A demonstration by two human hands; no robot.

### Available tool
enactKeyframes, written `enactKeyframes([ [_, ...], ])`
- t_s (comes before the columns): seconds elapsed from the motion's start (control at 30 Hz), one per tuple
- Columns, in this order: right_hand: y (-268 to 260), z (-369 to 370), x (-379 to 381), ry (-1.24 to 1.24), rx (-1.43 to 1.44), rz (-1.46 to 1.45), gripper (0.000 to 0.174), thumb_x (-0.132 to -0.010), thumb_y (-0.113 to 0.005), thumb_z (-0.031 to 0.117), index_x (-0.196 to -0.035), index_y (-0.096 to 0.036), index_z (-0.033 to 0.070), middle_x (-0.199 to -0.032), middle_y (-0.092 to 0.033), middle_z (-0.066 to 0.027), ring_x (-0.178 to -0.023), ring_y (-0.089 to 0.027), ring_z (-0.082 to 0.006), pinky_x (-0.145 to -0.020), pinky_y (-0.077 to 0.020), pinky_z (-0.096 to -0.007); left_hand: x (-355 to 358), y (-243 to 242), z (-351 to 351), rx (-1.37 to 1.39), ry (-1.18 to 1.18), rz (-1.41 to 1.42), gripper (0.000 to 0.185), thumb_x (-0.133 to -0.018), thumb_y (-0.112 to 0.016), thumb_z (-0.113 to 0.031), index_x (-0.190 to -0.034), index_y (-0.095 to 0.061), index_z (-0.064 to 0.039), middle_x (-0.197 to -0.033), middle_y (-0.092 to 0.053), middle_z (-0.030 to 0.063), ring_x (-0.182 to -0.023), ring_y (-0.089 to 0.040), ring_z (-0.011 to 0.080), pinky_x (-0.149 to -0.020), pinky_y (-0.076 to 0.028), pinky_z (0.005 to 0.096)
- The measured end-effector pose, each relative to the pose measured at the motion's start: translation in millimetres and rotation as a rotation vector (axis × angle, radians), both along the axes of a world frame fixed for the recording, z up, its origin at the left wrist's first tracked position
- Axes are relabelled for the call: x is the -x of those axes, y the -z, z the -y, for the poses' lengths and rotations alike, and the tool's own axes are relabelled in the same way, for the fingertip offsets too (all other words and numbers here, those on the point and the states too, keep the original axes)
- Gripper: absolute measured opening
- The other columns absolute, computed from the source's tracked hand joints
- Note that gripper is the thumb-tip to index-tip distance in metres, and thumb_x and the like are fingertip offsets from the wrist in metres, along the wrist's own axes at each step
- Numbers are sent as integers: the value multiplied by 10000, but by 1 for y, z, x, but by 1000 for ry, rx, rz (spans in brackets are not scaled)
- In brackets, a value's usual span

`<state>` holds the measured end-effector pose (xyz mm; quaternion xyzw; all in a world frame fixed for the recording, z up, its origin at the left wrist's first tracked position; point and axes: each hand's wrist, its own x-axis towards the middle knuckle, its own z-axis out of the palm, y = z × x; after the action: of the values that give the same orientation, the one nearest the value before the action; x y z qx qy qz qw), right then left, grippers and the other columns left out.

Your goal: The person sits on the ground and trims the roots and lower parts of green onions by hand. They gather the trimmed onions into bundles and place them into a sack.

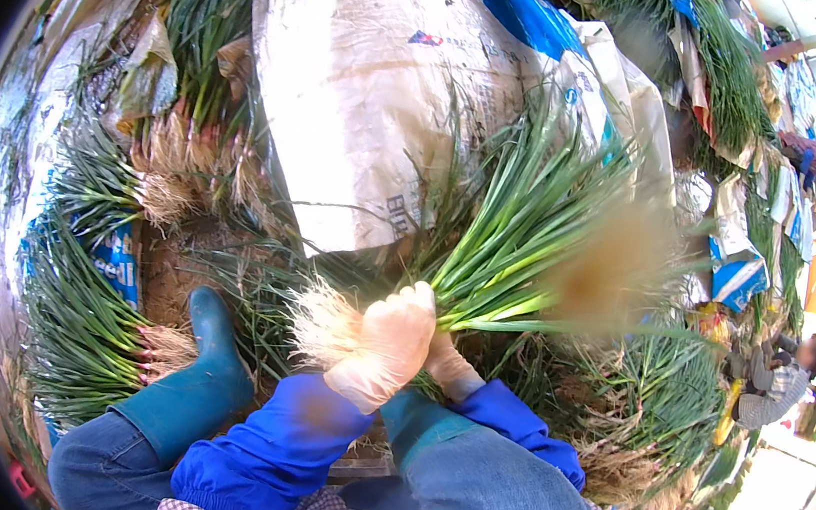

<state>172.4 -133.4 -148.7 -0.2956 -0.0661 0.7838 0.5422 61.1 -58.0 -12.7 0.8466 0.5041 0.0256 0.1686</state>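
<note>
A bunch of green onions (507,244) lies across in front of me, its pale roots (324,325) to the left and its long green leaves fanning up to the right. My left hand (394,340), in a thin pale glove, is closed around the white stems beside the roots. Just right of it and partly behind the bunch is my right hand (448,365), gloved too; its fingers are hidden, so its hold cannot be told. Behind the bunch, a white woven plastic sack (394,110) with printing covers part of the pile.
Other bunches lie on the left (90,324), at upper left (210,66) and on the right (656,397). My rubber boot (215,354) stands beside the left bunches. A person (778,388) sits at far right; another person (808,157) bends farther back.
</note>
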Motion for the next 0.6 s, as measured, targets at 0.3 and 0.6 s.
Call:
enactKeyframes([
  [0.3,-83,-54,-30,121,-208,509,353,-961,-565,199,-1268,-543,25,-1282,-578,-109,-1172,-540,-195,-1000,-438,-321,12,-34,-14,611,-50,790,308,-771,-646,-96,-1058,-605,6,-795,-675,196,-680,-671,325,-598,-536,377],
  [0.6,-167,-69,-35,-517,-7,891,220,-900,-662,249,-822,-643,45,-692,-518,40,-674,-481,-75,-594,-413,-288,80,-8,-51,1700,-257,1544,859,-806,-620,-607,-1342,-428,37,-978,-645,252,-774,-682,325,-726,-586,409],
])
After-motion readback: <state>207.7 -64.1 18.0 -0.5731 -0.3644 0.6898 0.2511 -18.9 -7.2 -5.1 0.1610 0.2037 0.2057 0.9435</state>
